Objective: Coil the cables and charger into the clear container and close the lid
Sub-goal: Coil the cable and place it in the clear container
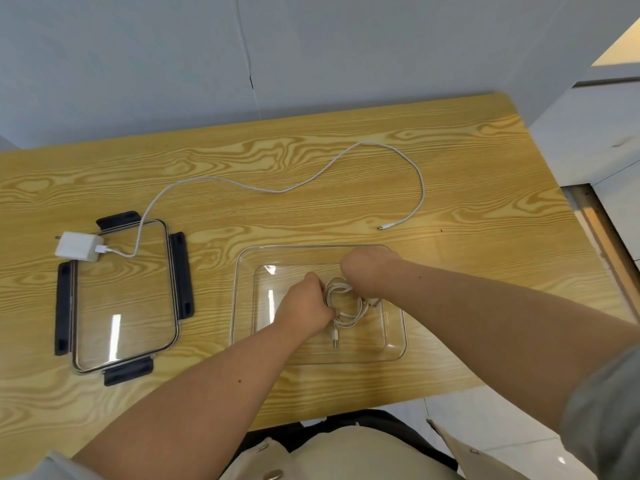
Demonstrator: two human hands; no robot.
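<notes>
Both hands, the left hand (304, 303) and the right hand (367, 271), clench the coiled cable (346, 303) inside the clear container (239, 271). We judge the left nearer the charger (78, 245), far left on the lid (124, 296); its cable (346, 157) trails rightward across the tabletop (346, 209).

A wooden table (346, 209) with strong yellow grain carries everything. On its left side lies a clear lid (124, 299) with dark clips on all four edges. A white charger (79, 246) rests partly on the lid's far left corner, and its white cable (287, 190) snakes across the far part of the table, ending free near the right. Nearer the front edge sits a clear container (242, 299), apparently flat on the wood.
</notes>
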